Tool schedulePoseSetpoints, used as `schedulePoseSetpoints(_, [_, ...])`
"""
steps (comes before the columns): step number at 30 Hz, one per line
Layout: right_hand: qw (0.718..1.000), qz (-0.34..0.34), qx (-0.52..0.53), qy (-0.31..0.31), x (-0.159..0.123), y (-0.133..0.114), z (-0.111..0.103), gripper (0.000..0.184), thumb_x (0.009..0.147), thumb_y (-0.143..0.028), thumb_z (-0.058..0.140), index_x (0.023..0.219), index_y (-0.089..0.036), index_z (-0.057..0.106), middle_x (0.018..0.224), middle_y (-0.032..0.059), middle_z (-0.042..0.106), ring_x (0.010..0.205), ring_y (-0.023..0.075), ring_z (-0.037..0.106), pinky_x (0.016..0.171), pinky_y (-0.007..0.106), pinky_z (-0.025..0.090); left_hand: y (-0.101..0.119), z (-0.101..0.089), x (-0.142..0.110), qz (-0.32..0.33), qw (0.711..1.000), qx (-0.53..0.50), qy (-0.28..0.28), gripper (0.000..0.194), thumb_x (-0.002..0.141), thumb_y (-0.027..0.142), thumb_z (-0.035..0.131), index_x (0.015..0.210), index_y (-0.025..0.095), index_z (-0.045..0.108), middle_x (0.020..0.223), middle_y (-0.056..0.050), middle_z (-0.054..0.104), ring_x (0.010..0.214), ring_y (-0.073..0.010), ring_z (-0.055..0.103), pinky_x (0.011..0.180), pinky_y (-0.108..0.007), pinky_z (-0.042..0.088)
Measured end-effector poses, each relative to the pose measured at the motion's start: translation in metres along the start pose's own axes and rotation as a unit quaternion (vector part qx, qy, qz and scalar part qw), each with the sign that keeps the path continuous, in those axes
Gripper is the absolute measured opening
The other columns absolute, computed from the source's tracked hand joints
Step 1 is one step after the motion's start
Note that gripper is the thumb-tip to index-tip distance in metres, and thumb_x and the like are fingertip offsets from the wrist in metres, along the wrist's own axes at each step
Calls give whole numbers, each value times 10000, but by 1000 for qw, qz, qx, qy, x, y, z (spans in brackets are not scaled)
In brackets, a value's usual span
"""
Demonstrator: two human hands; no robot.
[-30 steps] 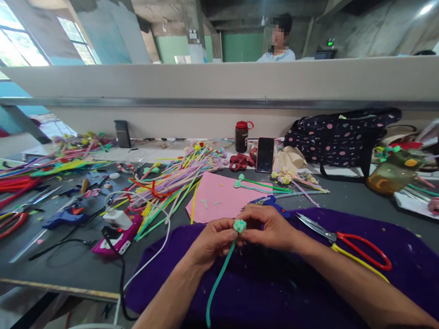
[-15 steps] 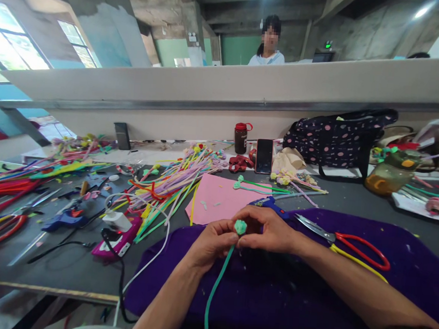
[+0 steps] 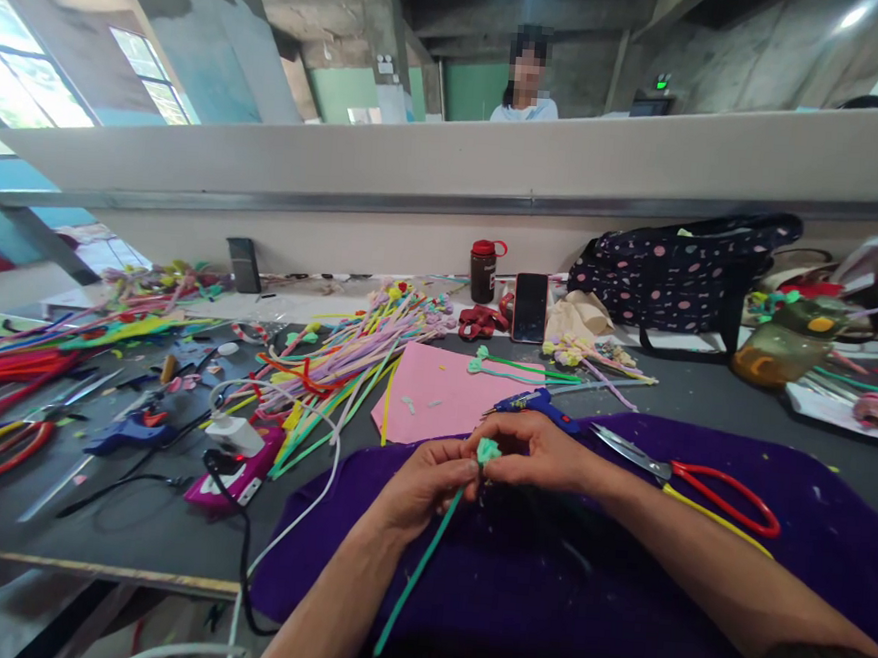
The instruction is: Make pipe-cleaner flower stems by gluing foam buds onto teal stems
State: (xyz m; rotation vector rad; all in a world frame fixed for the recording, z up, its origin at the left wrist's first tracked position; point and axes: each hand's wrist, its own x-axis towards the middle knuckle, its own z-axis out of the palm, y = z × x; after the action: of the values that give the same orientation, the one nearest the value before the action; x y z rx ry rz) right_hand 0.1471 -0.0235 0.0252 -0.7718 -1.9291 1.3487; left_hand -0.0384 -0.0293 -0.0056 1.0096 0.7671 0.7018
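Between my fingertips is a mint-green pipe-cleaner flower (image 3: 488, 453), its green stem (image 3: 419, 574) slanting down to the left over a purple cloth (image 3: 557, 578). My left hand (image 3: 428, 484) pinches it just under the bloom, thumb against fingers. From the other side, my right hand (image 3: 542, 455) grips the bloom with thumb and fingertips. Behind my right hand lies a blue hot-glue gun (image 3: 535, 404) at the edge of a pink sheet (image 3: 433, 419). Scissors with red and yellow handles (image 3: 724, 494) rest on the cloth beside my right forearm.
Bundles of coloured pipe cleaners (image 3: 378, 345) spread to the left, near a magenta power strip (image 3: 237, 475) with cables and a second glue gun (image 3: 131, 433). A bottle (image 3: 482, 272), a phone (image 3: 530, 308) and a dark bag (image 3: 668, 280) stand at the back. A person (image 3: 528, 80) is beyond the partition.
The flower has turned in my fingers, and its stem's lower end has swung to the left. Both hands keep their grip. The person behind the partition has shifted left.
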Motion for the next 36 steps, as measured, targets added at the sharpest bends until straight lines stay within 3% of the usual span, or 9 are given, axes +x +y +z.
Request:
schedulePoseSetpoints(3, [997,27,66,-12,2,4,-2,189,771,-232,535,926,-152,608,686,-17,551,495,66,462,438,171,367,0,0,0,-2,1000,-3,2,236,672,328,658,667,96,613,491,1,549,312,-12,306,333,-180,147])
schedulePoseSetpoints(8, [996,32,78,-10,3,12,-2,228,785,-273,536,962,-157,619,681,-13,576,466,63,467,423,171,365,-1,1,2,-17,1000,-15,12,287,682,377,645,684,92,611,480,-1,547,303,-14,308,319,-170,141])
schedulePoseSetpoints(22, [998,35,57,21,4,12,4,201,773,-256,548,919,-149,635,646,-24,544,470,63,472,424,167,369,-6,5,9,6,997,-65,52,186,622,194,681,783,105,653,528,9,561,373,-30,446,355,-145,259])
schedulePoseSetpoints(26, [992,45,111,24,5,17,2,248,791,-315,534,946,-144,625,592,-24,552,435,63,463,400,169,348,-3,7,7,-24,998,-48,44,235,696,315,623,740,87,655,501,-26,587,338,-42,426,327,-158,237])
schedulePoseSetpoints(29, [987,57,143,43,6,20,-2,266,786,-330,540,950,-137,621,557,-28,540,427,66,464,387,166,331,0,6,4,-22,999,-37,15,317,736,367,564,795,72,665,534,-56,618,336,-51,429,312,-160,223])
schedulePoseSetpoints(32, [983,58,164,65,6,20,-4,256,774,-314,558,950,-140,618,529,-43,513,415,61,453,383,162,327,2,5,2,-16,1000,-22,-8,246,705,303,618,792,77,659,552,-48,627,317,-26,392,304,-147,203])
schedulePoseSetpoints(36, [966,67,217,120,9,21,0,295,768,-346,564,1000,-165,576,624,-24,567,427,68,488,364,161,340,3,2,1,-1,1000,-8,26,192,681,259,660,772,92,641,572,-26,628,323,-13,402,300,-126,231])
